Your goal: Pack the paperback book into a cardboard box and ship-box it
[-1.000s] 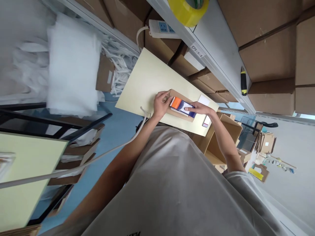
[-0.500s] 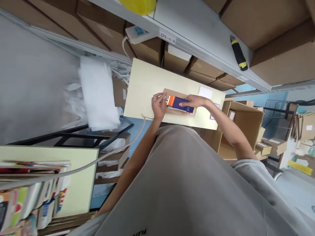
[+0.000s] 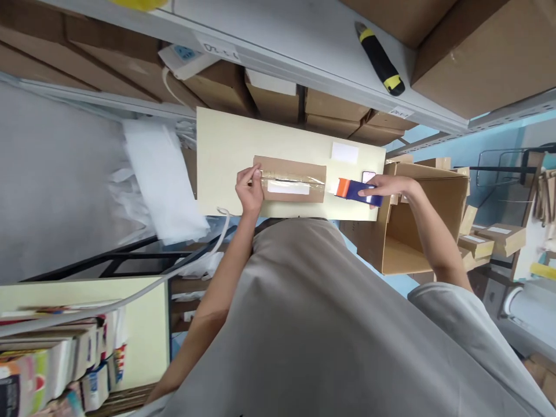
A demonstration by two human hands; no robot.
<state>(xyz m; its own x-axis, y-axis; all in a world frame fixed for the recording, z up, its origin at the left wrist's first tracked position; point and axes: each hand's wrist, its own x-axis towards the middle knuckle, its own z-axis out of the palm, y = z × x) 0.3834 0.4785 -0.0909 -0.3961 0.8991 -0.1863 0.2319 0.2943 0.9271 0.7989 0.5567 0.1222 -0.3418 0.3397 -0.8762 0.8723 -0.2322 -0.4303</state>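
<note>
A flat brown cardboard box (image 3: 289, 164) lies on the pale yellow tabletop, with a white label on its face. Clear packing tape (image 3: 299, 178) runs along its middle seam, from the left end toward the right end. At the left end, my left hand (image 3: 250, 188) is closed, fingers pinched on the tape's end against the box edge. My right hand (image 3: 382, 186) grips a blue and orange tape dispenser (image 3: 354, 190) just right of the box, its orange front facing left. Whether tape still spans the gap to the dispenser is hard to see.
A white paper slip (image 3: 344, 152) and a phone (image 3: 368, 175) lie on the tabletop (image 3: 221, 145). An open carton (image 3: 417, 231) stands at the right. A black and yellow utility knife (image 3: 380, 61) rests on the shelf above. White packing sheets (image 3: 156, 174) hang at the left.
My right hand has carried the dispenser right, off the box, and the tape now lies along the seam. My left hand stays at the box's left end. The view has shifted.
</note>
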